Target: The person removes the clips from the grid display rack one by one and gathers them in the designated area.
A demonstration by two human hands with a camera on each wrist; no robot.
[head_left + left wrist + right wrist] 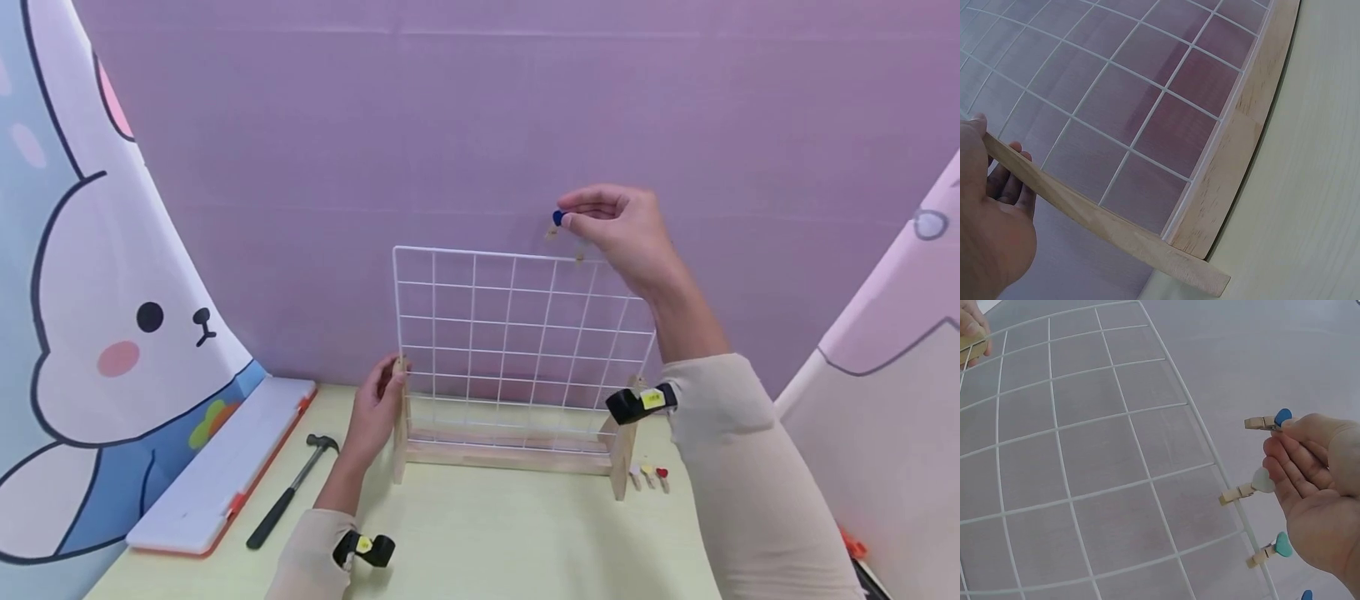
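Observation:
My right hand (630, 229) pinches a small wooden clothespin (1263, 423) with a blue heart between thumb and forefinger, apart from and above the top wire of a white wire grid panel (465, 251). On that top wire, in the right wrist view, sit a clothespin with a white heart (1242, 493) and one with a green heart (1269, 551); part of another blue heart (1307, 594) shows at the bottom edge. The panel stands upright in a wooden stand (510, 458). My left hand (375, 417) grips the stand's left post (1104, 222), thumb and fingers on either side.
Three more clothespins (648, 477), with white, yellow and red tops, lie on the table (487, 533) beside the stand's right foot. To the left are a hammer (292, 492) and a long white case (225, 467) with orange edging. A purple cloth (375, 150) hangs behind.

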